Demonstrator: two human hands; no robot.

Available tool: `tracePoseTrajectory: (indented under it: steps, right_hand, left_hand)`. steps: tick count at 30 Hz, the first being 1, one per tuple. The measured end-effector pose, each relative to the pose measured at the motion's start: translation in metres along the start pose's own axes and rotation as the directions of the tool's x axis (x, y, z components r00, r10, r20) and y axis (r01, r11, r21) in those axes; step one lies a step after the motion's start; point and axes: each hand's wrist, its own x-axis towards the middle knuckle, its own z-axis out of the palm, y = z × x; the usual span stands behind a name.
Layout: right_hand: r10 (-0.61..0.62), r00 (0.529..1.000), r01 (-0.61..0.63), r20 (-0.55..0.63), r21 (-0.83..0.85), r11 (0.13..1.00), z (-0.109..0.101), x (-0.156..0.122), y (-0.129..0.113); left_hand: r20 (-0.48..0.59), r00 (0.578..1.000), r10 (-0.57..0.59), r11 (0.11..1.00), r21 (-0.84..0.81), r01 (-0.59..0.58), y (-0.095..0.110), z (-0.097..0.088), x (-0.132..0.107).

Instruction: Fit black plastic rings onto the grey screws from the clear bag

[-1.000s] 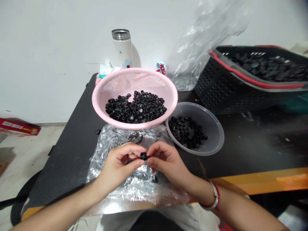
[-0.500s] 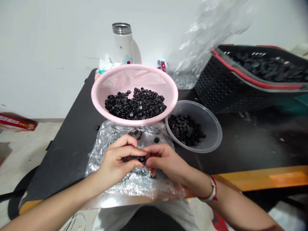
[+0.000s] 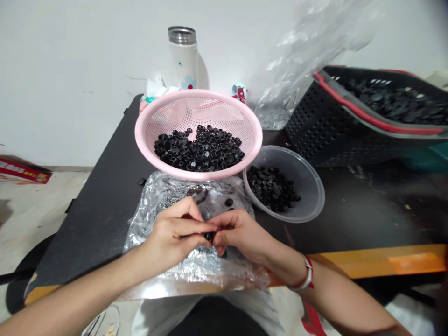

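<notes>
Pinched between the curled fingers of the left hand [image 3: 171, 233] and right hand [image 3: 241, 235], a small black plastic piece [image 3: 209, 236] sits just above a crinkled silvery plastic bag [image 3: 196, 275]. Farther off, a pink mesh colander [image 3: 139, 135] and, to its right, a clear plastic bowl [image 3: 310, 196] hold heaps of similar black pieces [image 3: 199, 149].

Head cam, fwd & down, close on hands [image 3: 177, 228]

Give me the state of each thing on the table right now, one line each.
Left hand: pinching a small black plastic piece
Right hand: also gripping that piece
Pink plastic colander: holding a heap of black pieces
Clear plastic bowl: holding a smaller heap of black pieces
Black perforated basket: tilted, full of black pieces
Crinkled plastic bag: lying under the hands
</notes>
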Motion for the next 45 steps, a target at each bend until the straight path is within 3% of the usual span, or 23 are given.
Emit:
tracePoseTrajectory:
  steps: [12,17,23,31,36,40,45]
  right_hand:
    - [-0.152,0.988,0.145,-0.018,-0.191,0.971,0.01,-0.005,0.003]
    - [-0.122,0.992,0.125,0.029,-0.142,0.982,0.01,-0.006,0.006]
    - [-0.108,0.994,0.109,0.029,-0.061,0.992,0.012,-0.01,0.004]
    - [-0.118,0.982,0.134,0.145,-0.103,0.986,0.004,-0.015,-0.011]
    - [-0.133,0.982,0.138,0.131,-0.033,0.99,0.004,-0.014,-0.005]
    - [-0.146,0.985,0.147,0.088,-0.004,0.989,0.011,-0.014,-0.003]
    - [-0.134,0.99,0.134,0.047,0.003,0.991,0.016,-0.015,-0.001]
  left_hand:
    - [-0.002,1.0,0.001,1.0,0.031,-0.001,0.001,0.005,-0.009]
    - [0.049,0.996,0.07,0.993,0.087,-0.074,0.003,0.004,-0.013]
    - [0.015,0.996,0.088,0.994,0.063,-0.088,0.007,0.008,-0.016]
    - [0.036,0.989,0.143,0.979,0.14,-0.147,0.01,-0.005,-0.002]
    - [-0.006,0.953,0.304,0.943,0.144,-0.3,0.003,0.005,-0.007]
    - [0.015,0.943,0.333,0.923,0.197,-0.33,0.006,0.007,-0.009]
    - [0.03,0.932,0.362,0.92,0.15,-0.362,0.004,0.009,-0.014]
